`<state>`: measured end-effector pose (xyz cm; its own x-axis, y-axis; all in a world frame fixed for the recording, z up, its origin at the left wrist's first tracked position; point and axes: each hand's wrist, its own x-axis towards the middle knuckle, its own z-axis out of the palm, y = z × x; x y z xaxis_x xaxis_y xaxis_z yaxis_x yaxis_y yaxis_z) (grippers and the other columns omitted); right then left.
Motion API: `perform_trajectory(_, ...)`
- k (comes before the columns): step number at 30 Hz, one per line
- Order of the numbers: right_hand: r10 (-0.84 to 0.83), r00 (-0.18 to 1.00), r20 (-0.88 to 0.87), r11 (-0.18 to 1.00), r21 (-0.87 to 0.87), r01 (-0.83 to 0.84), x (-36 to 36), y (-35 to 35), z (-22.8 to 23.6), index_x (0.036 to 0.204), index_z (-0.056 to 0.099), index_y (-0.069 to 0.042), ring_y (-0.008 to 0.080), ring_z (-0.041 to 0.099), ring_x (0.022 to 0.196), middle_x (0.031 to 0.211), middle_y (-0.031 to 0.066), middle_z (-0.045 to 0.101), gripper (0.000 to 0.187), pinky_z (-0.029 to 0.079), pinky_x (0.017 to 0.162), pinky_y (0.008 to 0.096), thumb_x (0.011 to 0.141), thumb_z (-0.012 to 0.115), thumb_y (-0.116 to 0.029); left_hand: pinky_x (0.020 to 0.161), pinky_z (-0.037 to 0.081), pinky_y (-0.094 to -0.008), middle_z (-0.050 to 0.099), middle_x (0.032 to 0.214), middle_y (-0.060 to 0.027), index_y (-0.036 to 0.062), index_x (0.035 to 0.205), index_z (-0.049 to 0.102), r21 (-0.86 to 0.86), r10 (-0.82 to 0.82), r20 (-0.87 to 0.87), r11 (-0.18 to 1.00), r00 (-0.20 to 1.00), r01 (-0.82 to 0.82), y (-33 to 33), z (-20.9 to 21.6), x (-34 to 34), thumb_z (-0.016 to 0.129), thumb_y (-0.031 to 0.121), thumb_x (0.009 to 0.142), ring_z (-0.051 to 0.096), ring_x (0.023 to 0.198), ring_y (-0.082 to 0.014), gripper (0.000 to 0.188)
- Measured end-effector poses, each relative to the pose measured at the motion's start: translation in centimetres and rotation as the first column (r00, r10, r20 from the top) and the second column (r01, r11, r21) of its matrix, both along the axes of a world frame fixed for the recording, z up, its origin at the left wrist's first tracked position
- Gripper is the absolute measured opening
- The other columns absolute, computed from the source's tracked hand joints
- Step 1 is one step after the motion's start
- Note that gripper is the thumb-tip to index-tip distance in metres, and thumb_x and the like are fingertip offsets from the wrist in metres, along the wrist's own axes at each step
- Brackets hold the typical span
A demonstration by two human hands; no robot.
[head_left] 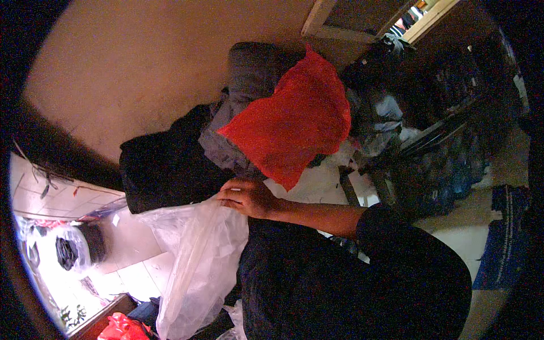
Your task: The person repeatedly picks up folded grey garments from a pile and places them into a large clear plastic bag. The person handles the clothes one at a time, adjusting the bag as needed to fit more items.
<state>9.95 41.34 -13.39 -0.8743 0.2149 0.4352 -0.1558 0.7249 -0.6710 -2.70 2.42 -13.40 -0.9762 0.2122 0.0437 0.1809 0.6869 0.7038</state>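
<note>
The bag (201, 272) looks light, limp and probably a little slippery, its thin film likely to tear if pulled hard at 1 point; the gathered far rim seems the best place to take hold, with several layers pinched together. The right hand (249, 197) is there, fingers curled closed on that rim, beside the near edge of the black cloth (170, 164). The left hand is out of sight, so I cannot tell its state. The bag hangs to the left of the dark shirt (340, 277). It is milky and see-through, creased in long folds. On the far side are a grey cloth (252, 68) and a red sack (300, 113).
</note>
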Motion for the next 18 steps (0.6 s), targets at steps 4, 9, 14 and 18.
perform_trajectory(4, -0.062, 0.997, -0.054, 0.997, -0.054, 0.059, 0.3, -2.4, -0.8, 0.109, 0.070, -0.007, 0.0305, 0.073, 0.093, 0.104, 0.0095, 0.072, 0.013, 0.059, 0.080, 0.0420, 0.098, 0.071, -0.013, 0.119, 0.038, -0.0488, 0.057, 0.146, -0.0201, 0.0024, 0.140, 0.059, 0.000, -0.129, 0.014, 0.992, 0.992, 0.129, 2.9, 1.4, 0.9, 0.079, 0.006, 0.074, 0.050, 0.138, -0.0407, 0.069)
perform_trajectory(9, -0.003, 0.967, 0.254, 0.901, -0.418, 0.113, -2.9, 0.1, 2.7, 0.114, 0.068, -0.006, 0.0224, 0.070, 0.086, 0.097, 0.0092, 0.073, 0.016, 0.056, 0.080, 0.0355, 0.100, 0.066, -0.014, 0.120, 0.037, -0.0493, 0.057, 0.147, -0.0199, 0.0035, 0.141, 0.058, -0.103, -0.131, 0.043, 0.986, 0.990, 0.134, 3.6, 5.0, 2.4, 0.082, 0.007, 0.072, 0.049, 0.139, -0.0407, 0.072)
perform_trajectory(14, 0.365, 0.714, 0.598, 0.885, -0.461, -0.065, -3.0, 20.3, 6.7, 0.112, 0.068, -0.008, 0.0161, 0.066, 0.096, 0.103, 0.0035, 0.070, 0.026, 0.053, 0.089, 0.0330, 0.104, 0.065, -0.032, 0.120, 0.036, -0.0498, 0.056, 0.147, -0.0198, 0.0046, 0.141, 0.057, -0.254, -0.081, 0.054, 0.963, 0.995, 0.093, -0.3, 12.7, 5.3, 0.084, 0.008, 0.071, 0.048, 0.140, -0.0407, 0.075)
perform_trajectory(18, 0.560, 0.732, 0.388, 0.775, -0.559, -0.296, -1.2, 25.8, 10.6, 0.112, 0.066, -0.009, 0.0130, 0.061, 0.105, 0.108, 0.0001, 0.065, 0.035, 0.050, 0.095, 0.0310, 0.103, 0.068, -0.042, 0.121, 0.035, -0.0503, 0.055, 0.147, -0.0196, 0.0054, 0.142, 0.056, -0.329, -0.095, 0.045, 0.938, 0.994, 0.105, -6.6, 18.7, 9.7, 0.086, 0.010, 0.070, 0.047, 0.141, -0.0407, 0.078)
